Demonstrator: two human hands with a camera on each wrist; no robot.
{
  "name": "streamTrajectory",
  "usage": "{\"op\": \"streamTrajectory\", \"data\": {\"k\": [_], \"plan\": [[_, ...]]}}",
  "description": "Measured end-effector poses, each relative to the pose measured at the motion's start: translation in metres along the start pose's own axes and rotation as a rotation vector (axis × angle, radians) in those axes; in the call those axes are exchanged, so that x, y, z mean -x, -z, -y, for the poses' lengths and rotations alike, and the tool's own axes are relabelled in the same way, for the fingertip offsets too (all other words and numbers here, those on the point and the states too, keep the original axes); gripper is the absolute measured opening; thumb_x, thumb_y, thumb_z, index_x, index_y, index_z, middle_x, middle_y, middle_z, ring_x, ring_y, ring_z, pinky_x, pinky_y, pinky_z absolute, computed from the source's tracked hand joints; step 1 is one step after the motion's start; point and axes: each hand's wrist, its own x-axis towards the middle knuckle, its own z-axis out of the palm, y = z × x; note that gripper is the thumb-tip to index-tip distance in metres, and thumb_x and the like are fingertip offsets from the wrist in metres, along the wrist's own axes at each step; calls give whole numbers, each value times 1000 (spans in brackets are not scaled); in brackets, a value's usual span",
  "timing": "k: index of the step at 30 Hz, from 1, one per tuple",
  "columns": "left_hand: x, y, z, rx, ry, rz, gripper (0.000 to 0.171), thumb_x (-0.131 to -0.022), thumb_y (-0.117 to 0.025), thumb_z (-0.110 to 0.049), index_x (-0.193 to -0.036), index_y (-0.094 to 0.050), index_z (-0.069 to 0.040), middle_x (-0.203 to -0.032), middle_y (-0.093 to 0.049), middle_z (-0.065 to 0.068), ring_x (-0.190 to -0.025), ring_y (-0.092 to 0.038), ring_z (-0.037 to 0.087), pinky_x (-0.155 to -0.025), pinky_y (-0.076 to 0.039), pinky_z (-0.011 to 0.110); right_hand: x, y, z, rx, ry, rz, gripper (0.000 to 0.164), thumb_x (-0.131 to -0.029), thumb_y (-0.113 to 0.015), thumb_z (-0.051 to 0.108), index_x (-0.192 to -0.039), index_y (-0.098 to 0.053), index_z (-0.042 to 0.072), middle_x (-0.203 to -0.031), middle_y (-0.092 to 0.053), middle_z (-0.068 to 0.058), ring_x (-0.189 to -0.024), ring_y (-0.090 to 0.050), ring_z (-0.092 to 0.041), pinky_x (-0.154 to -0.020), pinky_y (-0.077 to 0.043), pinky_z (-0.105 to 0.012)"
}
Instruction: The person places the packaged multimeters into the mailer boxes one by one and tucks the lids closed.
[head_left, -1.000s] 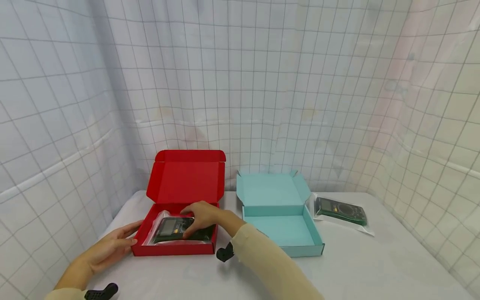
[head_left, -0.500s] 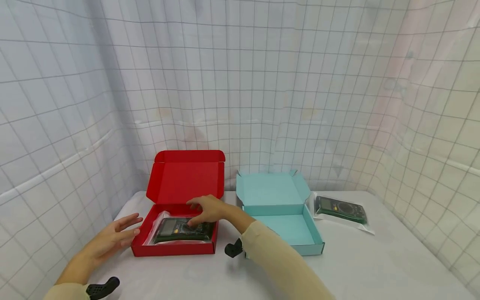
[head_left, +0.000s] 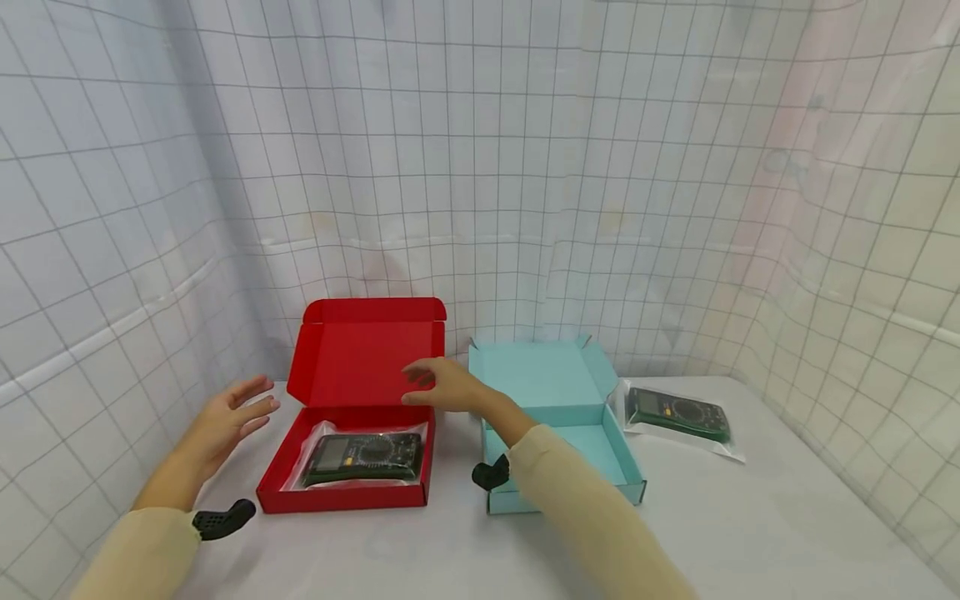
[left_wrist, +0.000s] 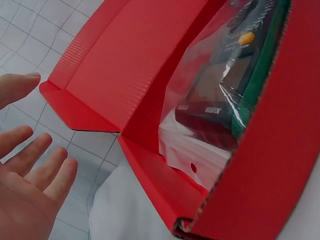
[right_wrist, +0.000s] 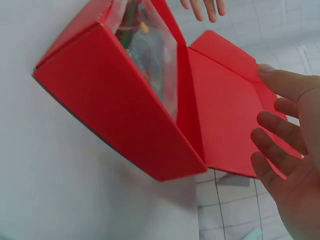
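A green-and-black multimeter (head_left: 367, 454) in a clear plastic bag lies inside the red box (head_left: 341, 500), screen end to the left. The box's red lid (head_left: 371, 354) stands raised at the back. My left hand (head_left: 225, 421) hovers left of the box, fingers parted and holding nothing; the left wrist view shows those fingers (left_wrist: 57, 175) apart from the lid's side flap. Above the right rear corner of the box, my right hand (head_left: 446, 385) is in the air in front of the lid, loosely bent, with nothing in its grasp. In the right wrist view its thumb (right_wrist: 290, 82) overlaps the lid.
To the right stands an open light-blue box (head_left: 566, 500) with its lid up, partly covered by my right forearm. Another bagged multimeter (head_left: 678, 414) lies on the white table (head_left: 720, 517) farther right. A gridded white curtain (head_left: 517, 167) encloses the back and sides.
My right hand has let go of the bagged multimeter and risen up and to the right. My left hand has come off the red box's left side and lifted. The multimeter stays put.
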Motion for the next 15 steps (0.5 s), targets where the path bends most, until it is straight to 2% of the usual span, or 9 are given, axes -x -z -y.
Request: {"op": "streamTrajectory", "data": {"k": [2,4,6,9,12,15], "plan": [[-7,0,-4,-1,11,-12,86,-106,-60,-29,-162,-4,6,-163,-16,34,-131,-53,19,-92,-51,18,1,6,-3,-6,-2,-33,58,-95,-77,31,-143,-59,5,-133,-65,-6,-116,-62,-18,-92,-53,-25],[-14,0,-7,-14,27,-25,87,-106,-60,-28,-162,-3,5,-165,-14,33,-145,-37,37,-101,-48,26,2,11,-6,-8,-8,-61,58,-94,-77,31,-143,-59,5,-132,-65,-5,-115,-63,-19,-91,-54,-26],[-19,0,-8,-25,45,-43,87,-107,-60,-28,-163,-1,3,-166,-12,31,-151,-20,47,-109,-41,36,3,15,-9,-19,-23,-85,58,-94,-77,31,-143,-59,6,-131,-65,-4,-115,-63,-21,-90,-55,-27],[-25,0,-8,-57,65,-71,88,-107,-60,-29,-163,1,2,-167,-10,31,-151,-16,48,-113,-30,52,3,21,-14,-50,-46,-117,57,-95,-76,30,-143,-59,6,-131,-65,-5,-116,-64,-24,-87,-57,-28],[-28,0,-7,-44,72,-81,88,-107,-59,-28,-163,2,2,-167,-8,31,-151,-15,48,-114,-29,53,3,26,-18,-90,-69,-155,56,-95,-76,29,-142,-59,5,-131,-65,-7,-115,-64,-25,-84,-59,-30],[-33,-4,-7,-1,68,-76,89,-107,-59,-28,-163,3,1,-168,-6,29,-152,-16,47,-114,-29,49,3,31,-22,-122,-86,-214,54,-95,-74,26,-142,-59,2,-129,-66,-10,-112,-65,-25,-82,-60,-32]]}}
